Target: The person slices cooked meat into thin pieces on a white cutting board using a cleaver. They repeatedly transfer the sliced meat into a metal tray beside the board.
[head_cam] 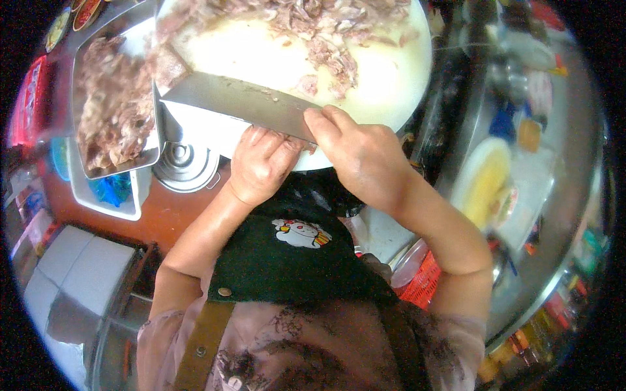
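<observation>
My right hand [364,159] grips the handle end of a broad cleaver [239,97], whose blade reaches left across a round white cutting board [391,97]. Close against the near side of the blade is my left hand [264,163], its fingers curled and their tips hidden. A small scrap of meat [310,148] shows at the edge of that hand; whether the fingers hold more is hidden. A chunk of cooked-looking meat [168,66] lies by the blade's far left end. Sliced meat [327,54] is heaped and scattered on the board's far part.
Left of the board, a metal tray [157,141] of meat sits over a white plastic bin [102,212] with a blue bag [111,188]. A round metal lid [186,166] lies nearby. At right runs a steel counter [543,254] with blurred items; a red basket [424,283] is below my right arm.
</observation>
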A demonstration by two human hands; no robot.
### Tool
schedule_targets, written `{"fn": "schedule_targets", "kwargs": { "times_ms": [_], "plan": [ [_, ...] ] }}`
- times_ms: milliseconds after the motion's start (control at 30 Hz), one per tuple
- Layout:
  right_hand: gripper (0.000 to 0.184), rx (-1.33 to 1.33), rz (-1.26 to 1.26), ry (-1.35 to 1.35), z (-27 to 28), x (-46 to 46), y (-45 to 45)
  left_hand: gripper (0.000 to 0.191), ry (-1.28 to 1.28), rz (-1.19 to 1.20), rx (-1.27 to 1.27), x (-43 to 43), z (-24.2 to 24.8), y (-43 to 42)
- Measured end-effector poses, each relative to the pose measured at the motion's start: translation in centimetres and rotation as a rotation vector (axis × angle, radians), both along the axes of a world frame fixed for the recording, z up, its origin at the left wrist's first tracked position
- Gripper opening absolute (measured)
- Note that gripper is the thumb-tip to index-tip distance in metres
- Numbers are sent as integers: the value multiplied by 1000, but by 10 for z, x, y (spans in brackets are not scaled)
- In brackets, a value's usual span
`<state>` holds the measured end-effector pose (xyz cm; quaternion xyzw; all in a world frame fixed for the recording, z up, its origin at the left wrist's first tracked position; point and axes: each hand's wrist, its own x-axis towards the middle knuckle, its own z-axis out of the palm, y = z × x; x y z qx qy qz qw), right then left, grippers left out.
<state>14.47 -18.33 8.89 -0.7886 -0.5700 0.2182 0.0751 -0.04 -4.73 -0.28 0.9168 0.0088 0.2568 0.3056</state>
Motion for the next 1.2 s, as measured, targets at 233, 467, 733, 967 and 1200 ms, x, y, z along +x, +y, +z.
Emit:
{"fn": "schedule_targets", "kwargs": {
  "times_ms": [233, 467, 733, 967, 1200],
  "plan": [
    [36, 167, -107, -89, 1, 13, -45, 29, -40, 33, 11, 5, 0, -1],
    [41, -65, -8, -52, 34, -5, -64, 23, 41, -35, -3, -6, -7, 0],
    [41, 83, 8, -19, 17, -3, -22, 22, 71, 7, -16, -4, -7, -2],
    [38, -4, -6, 0, 25, 1, -45, 22, 77, 3, 0, -4, -7, 0],
    [43, -36, 8, -24, 21, 1, -31, 20, 53, -3, -46, -1, -1, 1]
  ]
}}
